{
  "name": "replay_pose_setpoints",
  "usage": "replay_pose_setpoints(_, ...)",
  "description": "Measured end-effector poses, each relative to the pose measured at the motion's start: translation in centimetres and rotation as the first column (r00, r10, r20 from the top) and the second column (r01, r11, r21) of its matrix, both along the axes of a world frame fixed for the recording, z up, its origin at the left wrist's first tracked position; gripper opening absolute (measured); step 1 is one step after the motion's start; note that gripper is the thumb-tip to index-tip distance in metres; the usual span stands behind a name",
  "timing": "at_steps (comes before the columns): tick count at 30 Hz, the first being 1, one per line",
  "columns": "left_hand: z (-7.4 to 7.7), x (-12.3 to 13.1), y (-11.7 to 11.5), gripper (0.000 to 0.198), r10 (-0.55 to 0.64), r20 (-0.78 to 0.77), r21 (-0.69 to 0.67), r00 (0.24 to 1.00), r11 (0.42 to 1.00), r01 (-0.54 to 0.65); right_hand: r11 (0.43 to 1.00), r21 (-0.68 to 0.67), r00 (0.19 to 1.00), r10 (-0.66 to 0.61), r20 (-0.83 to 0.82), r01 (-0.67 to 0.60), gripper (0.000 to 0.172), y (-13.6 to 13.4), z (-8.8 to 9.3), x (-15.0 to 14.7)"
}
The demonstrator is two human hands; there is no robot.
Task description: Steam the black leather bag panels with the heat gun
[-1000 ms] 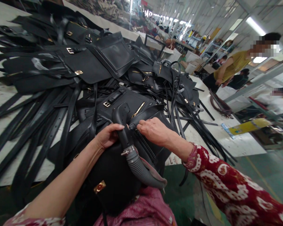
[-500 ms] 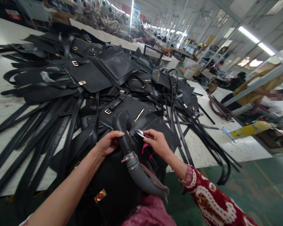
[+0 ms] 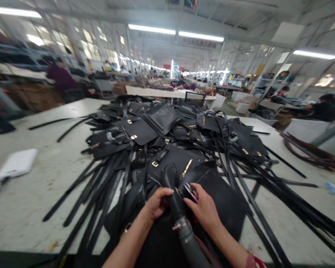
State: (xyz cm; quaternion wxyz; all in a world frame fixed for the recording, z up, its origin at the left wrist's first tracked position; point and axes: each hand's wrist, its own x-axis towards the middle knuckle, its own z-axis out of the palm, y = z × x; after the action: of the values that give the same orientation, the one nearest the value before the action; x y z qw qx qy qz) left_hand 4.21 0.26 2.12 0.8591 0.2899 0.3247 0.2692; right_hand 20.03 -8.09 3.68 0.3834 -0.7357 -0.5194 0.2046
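A black curved tube [image 3: 175,203] rises over the black leather bag in front of me. A clamp joins it to a grey ribbed hose [image 3: 194,247]. My left hand [image 3: 158,203] is closed at the tube's left side, thumb on it, with the other fingers partly hidden. Small metal snips [image 3: 187,188] with a pink strip are in my right hand [image 3: 202,204], which is closed around them just right of the tube, blades over the dark leather. Beyond lies a bag panel [image 3: 170,158] with a gold buckle and gold zip.
A pile of black leather bags [image 3: 145,130] covers the middle of the pale table [image 3: 44,193], long straps fanning to both sides. A white flat device [image 3: 16,163] with a cable lies at left. Brown straps [image 3: 307,152] sit at right. People work at tables farther back.
The view has levelled and turned left, bringing the white device into sight. Both hands stay at the tube; the snips have moved lower toward the leather, their blades now less visible.
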Motion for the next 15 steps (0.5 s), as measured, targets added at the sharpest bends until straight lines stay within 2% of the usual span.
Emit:
replay_pose_setpoints(2, -0.1, 0.0, -0.2, 0.013, 0.039, -0.009, 0.034, 0.999, 0.999, -0.039, 1.000, 0.011, 0.997, 0.003, -0.078, -0.002, 0.027, 0.2, -0.1, -1.3)
replay_pose_setpoints(5, -0.2, 0.2, -0.5, 0.013, 0.095, -0.011, 0.057, 0.995, 0.994, -0.094, 0.996, 0.030, 0.973, 0.089, -0.214, -0.085, 0.015, -0.8, 0.2, -3.3)
replay_pose_setpoints(9, -0.2, 0.3, -0.7, 0.012, 0.120, -0.014, 0.042, 0.993, 0.992, -0.119, 0.984, 0.062, 0.959, 0.176, -0.222, -0.166, 0.021, -3.0, 1.0, -4.8)
replay_pose_setpoints(11, 0.0, 0.4, -0.7, 0.012, 0.099, -0.020, 0.022, 0.995, 0.995, -0.098, 0.992, 0.077, 0.969, 0.114, -0.218, -0.099, 0.015, -3.4, 1.0, -3.6)
replay_pose_setpoints(12, 0.1, 0.4, -0.7, 0.012, 0.077, -0.019, 0.010, 0.997, 0.997, -0.076, 0.995, 0.091, 0.978, 0.048, -0.201, -0.030, 0.019, -3.5, 0.8, -2.2)
replay_pose_setpoints(15, 0.5, 0.3, -0.4, 0.008, 0.001, -0.033, -0.021, 0.999, 1.000, -0.002, 0.964, 0.134, 0.973, -0.226, -0.047, 0.231, 0.028, -3.9, -0.9, 5.1)
